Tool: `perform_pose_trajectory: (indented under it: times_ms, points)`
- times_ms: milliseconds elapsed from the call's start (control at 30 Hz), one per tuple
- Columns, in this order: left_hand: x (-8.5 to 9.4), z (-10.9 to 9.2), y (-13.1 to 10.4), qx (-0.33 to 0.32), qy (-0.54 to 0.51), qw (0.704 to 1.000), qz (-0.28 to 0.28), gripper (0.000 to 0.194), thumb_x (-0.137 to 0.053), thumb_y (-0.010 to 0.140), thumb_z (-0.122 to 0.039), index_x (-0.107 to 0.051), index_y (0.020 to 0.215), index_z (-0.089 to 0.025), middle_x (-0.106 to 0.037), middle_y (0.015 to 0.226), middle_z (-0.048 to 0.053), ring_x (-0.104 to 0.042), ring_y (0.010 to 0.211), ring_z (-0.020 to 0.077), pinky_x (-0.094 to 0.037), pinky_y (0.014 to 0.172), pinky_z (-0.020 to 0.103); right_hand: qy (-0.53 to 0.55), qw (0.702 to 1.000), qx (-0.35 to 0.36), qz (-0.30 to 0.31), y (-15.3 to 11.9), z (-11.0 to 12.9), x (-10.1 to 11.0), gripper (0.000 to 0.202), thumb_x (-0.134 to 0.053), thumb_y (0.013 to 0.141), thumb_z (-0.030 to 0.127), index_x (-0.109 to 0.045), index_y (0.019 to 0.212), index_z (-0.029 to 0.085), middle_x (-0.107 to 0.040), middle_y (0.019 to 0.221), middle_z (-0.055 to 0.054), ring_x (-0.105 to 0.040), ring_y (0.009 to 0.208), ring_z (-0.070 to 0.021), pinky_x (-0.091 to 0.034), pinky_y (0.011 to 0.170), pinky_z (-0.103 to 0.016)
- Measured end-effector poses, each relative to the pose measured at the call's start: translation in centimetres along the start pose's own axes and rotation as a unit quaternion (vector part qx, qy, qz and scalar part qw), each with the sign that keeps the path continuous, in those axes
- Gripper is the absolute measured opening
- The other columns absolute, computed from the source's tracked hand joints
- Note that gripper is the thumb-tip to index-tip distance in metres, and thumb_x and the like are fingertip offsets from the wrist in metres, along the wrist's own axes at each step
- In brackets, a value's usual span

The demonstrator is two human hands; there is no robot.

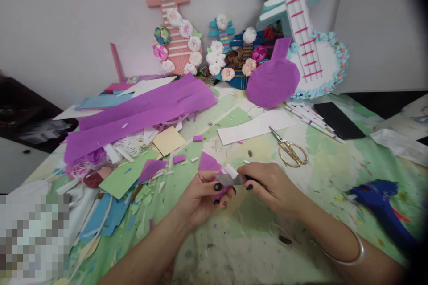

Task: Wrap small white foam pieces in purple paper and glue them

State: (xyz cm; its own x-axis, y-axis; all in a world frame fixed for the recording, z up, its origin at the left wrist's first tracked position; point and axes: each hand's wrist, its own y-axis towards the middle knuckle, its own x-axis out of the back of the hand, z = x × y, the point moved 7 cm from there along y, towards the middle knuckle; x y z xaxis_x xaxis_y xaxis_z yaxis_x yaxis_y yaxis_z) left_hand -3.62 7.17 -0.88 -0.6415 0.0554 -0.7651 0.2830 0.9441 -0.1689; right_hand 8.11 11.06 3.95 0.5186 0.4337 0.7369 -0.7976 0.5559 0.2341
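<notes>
In the middle of the head view, my left hand (pixel 203 193) pinches a small purple and white piece (pixel 220 192), partly hidden by the fingers. My right hand (pixel 272 185) is wrapped round the dark handle of a knife (pixel 230 179). The flat blade lies across the piece, close to my left thumb. A white bit (pixel 230 170) shows just behind the blade. Beyond my left fingers lies a purple paper scrap (pixel 209 162). Gold-handled scissors (pixel 290 149) rest past my right hand, their tips toward a white strip (pixel 256 127).
Purple crepe paper (pixel 143 116) and coloured scraps cover the left side. Decorated guitar shapes and a purple guitar-shaped cutout (pixel 274 75) stand along the wall. A black phone (pixel 339 120) lies at the right back, and a blue glue gun (pixel 381 205) sits near my right forearm.
</notes>
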Motion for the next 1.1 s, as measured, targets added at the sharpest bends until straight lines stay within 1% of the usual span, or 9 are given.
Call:
perform_pose_trajectory:
  times_ms: [200,433,567,733,833,900,1000,1067,1100]
  points:
    - [-0.1,-0.2,-0.1,-0.003,0.003,1.0,0.004,0.016,-0.081,0.062,-0.023,-0.071,0.069,-0.012,-0.07,0.061,0.005,-0.058,0.04,0.0075,-0.045,0.042,0.015,0.001,1.0,-0.009,0.007,0.0,-0.4,-0.1,0.046,-0.023,0.097,0.05,-0.054,0.089,0.017,-0.054,0.071,-0.002,-0.047,0.063,-0.0134,-0.029,0.061,-0.026]
    - [0.1,-0.3,-0.1,-0.008,0.011,1.0,0.009,0.015,-0.079,0.062,-0.024,-0.072,0.066,-0.011,-0.07,0.061,0.006,-0.054,0.036,0.0062,-0.044,0.041,0.016,-0.002,1.0,-0.011,0.015,0.1,-0.7,-0.1,0.046,-0.022,0.097,0.05,-0.054,0.088,0.017,-0.053,0.07,-0.002,-0.047,0.063,-0.0133,-0.029,0.061,-0.025]
    - [-0.1,-0.5,-0.1,-0.006,0.018,1.0,0.014,0.016,-0.079,0.062,-0.025,-0.071,0.065,-0.011,-0.07,0.062,0.007,-0.055,0.037,0.0067,-0.04,0.039,0.016,-0.001,1.0,-0.012,0.017,0.1,-0.6,0.0,0.047,-0.023,0.097,0.051,-0.054,0.087,0.017,-0.052,0.069,-0.001,-0.047,0.062,-0.013,-0.028,0.06,-0.025]
    - [-0.3,-0.6,0.0,-0.01,0.035,0.999,0.012,0.019,-0.079,0.061,-0.027,-0.069,0.063,-0.011,-0.069,0.06,0.006,-0.05,0.033,0.0046,-0.037,0.038,0.016,0.0,1.0,-0.012,0.018,0.1,-0.6,0.0,0.047,-0.022,0.097,0.051,-0.053,0.083,0.018,-0.051,0.068,-0.001,-0.046,0.061,-0.0129,-0.028,0.06,-0.025]
    - [-0.4,-0.8,-0.2,-0.017,0.043,0.999,0.012,0.019,-0.078,0.061,-0.027,-0.069,0.062,-0.011,-0.069,0.06,0.006,-0.049,0.033,0.0051,-0.035,0.036,0.016,0.003,1.0,-0.008,0.016,0.1,-0.8,0.1,0.045,-0.023,0.097,0.05,-0.053,0.084,0.018,-0.051,0.069,-0.001,-0.047,0.061,-0.013,-0.028,0.06,-0.025]
    - [-0.7,-1.1,-0.5,-0.026,0.04,0.999,0.025,0.017,-0.078,0.061,-0.026,-0.07,0.062,-0.011,-0.069,0.059,0.006,-0.05,0.033,0.0066,-0.034,0.034,0.017,-0.005,1.0,-0.016,0.011,0.2,-1.3,0.2,0.045,-0.024,0.097,0.049,-0.054,0.084,0.018,-0.051,0.068,-0.001,-0.047,0.061,-0.013,-0.028,0.06,-0.025]
    - [-1.2,-2.1,-0.9,-0.052,0.041,0.997,0.046,0.016,-0.079,0.06,-0.027,-0.073,0.063,-0.013,-0.069,0.057,0.005,-0.051,0.032,0.0078,-0.034,0.034,0.018,-0.03,0.998,-0.05,0.003,0.3,-2.4,0.6,0.043,-0.027,0.097,0.048,-0.055,0.083,0.018,-0.051,0.066,0.0,-0.047,0.06,-0.0126,-0.028,0.06,-0.024]
    - [-1.1,-2.8,-1.0,-0.069,0.064,0.995,0.03,0.016,-0.079,0.061,-0.028,-0.074,0.065,-0.013,-0.069,0.058,0.005,-0.051,0.032,0.007,-0.037,0.036,0.018,-0.028,0.997,-0.071,-0.021,0.4,-2.9,1.3,0.042,-0.029,0.097,0.047,-0.055,0.082,0.018,-0.049,0.064,0.001,-0.046,0.058,-0.012,-0.028,0.059,-0.024]
    - [-0.9,-3.1,-0.9,-0.073,0.081,0.994,0.009,0.016,-0.078,0.062,-0.028,-0.075,0.066,-0.013,-0.069,0.059,0.005,-0.051,0.033,0.0064,-0.038,0.037,0.018,-0.02,0.996,-0.076,-0.037,0.4,-3.0,1.7,0.042,-0.029,0.097,0.046,-0.055,0.082,0.017,-0.049,0.063,0.001,-0.046,0.057,-0.0116,-0.028,0.058,-0.024]
